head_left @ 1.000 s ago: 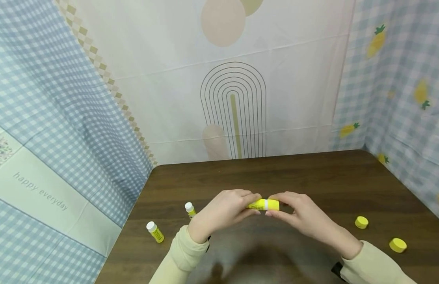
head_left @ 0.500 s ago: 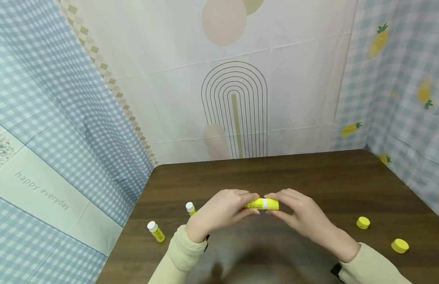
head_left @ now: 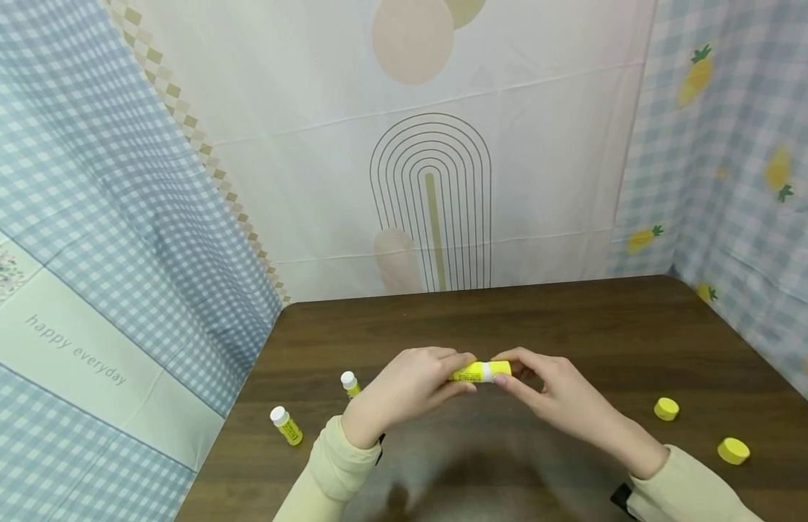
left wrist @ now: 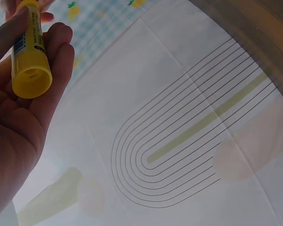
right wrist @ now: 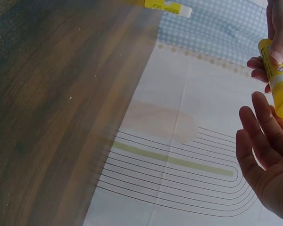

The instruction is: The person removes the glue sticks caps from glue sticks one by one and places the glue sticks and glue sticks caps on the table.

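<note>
A yellow glue stick (head_left: 469, 373) lies level above the table, its yellow cap (head_left: 502, 367) at the right end beyond a white band. My left hand (head_left: 413, 380) grips the barrel between thumb and fingers. In the left wrist view the open base end of the glue stick (left wrist: 33, 77) faces the camera. At the other end, my right hand (head_left: 554, 391) holds the cap between thumb and forefinger; the right wrist view shows its other fingers (right wrist: 252, 136) loosely extended. Part of the barrel is hidden behind the left fingers.
Two yellow glue sticks with white tops stand on the brown table (head_left: 574, 319): one at the left (head_left: 286, 426), the other (head_left: 350, 384) partly behind my left wrist. Two loose yellow caps, a farther one (head_left: 666, 409) and a nearer one (head_left: 733, 451), lie at the right. Patterned cloths (head_left: 299, 181) hang around.
My right fingers have shifted on the cap, the thumb moving up onto its near side. The glue stick has risen slightly. My left hand keeps its grip.
</note>
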Available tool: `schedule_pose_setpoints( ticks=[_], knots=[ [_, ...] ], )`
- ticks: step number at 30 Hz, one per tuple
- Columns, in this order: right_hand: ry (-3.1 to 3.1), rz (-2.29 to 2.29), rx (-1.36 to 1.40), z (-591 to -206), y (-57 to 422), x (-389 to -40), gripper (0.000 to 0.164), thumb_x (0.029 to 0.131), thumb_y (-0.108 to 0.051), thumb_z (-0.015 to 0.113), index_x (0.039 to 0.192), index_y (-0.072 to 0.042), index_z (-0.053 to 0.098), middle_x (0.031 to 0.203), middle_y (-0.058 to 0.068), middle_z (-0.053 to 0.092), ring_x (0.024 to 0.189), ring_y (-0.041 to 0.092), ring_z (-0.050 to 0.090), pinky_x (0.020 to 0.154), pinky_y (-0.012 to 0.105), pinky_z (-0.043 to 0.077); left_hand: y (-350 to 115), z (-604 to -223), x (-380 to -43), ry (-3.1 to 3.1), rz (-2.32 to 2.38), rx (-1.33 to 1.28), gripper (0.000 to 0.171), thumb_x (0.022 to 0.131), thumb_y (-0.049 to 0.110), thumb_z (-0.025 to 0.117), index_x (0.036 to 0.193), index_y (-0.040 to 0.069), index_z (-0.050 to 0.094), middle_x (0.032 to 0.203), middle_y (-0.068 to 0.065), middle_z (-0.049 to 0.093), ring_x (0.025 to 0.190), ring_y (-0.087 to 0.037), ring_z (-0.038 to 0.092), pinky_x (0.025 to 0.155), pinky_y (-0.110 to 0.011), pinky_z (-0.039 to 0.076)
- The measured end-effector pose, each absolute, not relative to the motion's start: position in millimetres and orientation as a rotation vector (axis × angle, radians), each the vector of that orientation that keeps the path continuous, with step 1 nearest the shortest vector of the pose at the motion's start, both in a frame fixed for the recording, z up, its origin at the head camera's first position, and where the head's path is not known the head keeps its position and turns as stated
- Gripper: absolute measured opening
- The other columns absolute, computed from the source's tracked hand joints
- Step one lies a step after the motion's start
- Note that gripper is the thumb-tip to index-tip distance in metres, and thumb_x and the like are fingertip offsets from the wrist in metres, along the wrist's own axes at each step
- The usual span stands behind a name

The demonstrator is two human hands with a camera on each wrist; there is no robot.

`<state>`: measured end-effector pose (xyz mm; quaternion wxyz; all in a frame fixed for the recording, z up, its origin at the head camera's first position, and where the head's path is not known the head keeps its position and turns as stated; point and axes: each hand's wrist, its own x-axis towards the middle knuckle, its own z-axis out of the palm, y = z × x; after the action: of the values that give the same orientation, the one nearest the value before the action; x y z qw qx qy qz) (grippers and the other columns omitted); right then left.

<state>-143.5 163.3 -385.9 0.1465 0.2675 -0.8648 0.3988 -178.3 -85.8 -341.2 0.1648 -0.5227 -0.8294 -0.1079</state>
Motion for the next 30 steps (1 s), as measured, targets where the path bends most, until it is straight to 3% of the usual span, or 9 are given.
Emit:
schedule_pose_setpoints(
  ticks=[4, 12, 30],
  knots=[
    [-2.45, 1.162, 0.8, -387, 162, -144, 0.016, 0.095, -0.022, 0.073, 0.109, -0.026, 0.067, 0.087, -0.018, 0.065, 0.076, 0.003, 0.06, 0.059, 0.024, 0.049, -87, -342, -178, -2.365, -0.319, -1.496, 0.032, 0.092, 0.03, 0.076, 0.116, 0.01, 0.069, 0.089, 0.007, 0.065, 0.071, -0.003, 0.053, 0.069, -0.017, 0.047],
    [-2.384, 1.124, 0.848, -387, 161, -143, 0.023, 0.091, -0.017, 0.077, 0.109, -0.026, 0.067, 0.088, -0.019, 0.064, 0.076, 0.002, 0.059, 0.06, 0.024, 0.049, -88, -341, -176, -2.376, -0.318, -1.488, 0.033, 0.091, 0.029, 0.077, 0.116, 0.009, 0.069, 0.09, 0.006, 0.066, 0.072, -0.003, 0.054, 0.069, -0.017, 0.049],
    [-2.288, 1.027, 0.968, -391, 165, -137, 0.03, 0.087, -0.011, 0.079, 0.114, -0.017, 0.067, 0.101, -0.013, 0.066, 0.084, 0.003, 0.062, 0.069, 0.023, 0.053, -88, -339, -170, -2.382, -0.333, -1.526, 0.033, 0.09, 0.028, 0.078, 0.116, 0.008, 0.069, 0.088, 0.006, 0.065, 0.07, -0.002, 0.054, 0.068, -0.016, 0.048]
  ],
)
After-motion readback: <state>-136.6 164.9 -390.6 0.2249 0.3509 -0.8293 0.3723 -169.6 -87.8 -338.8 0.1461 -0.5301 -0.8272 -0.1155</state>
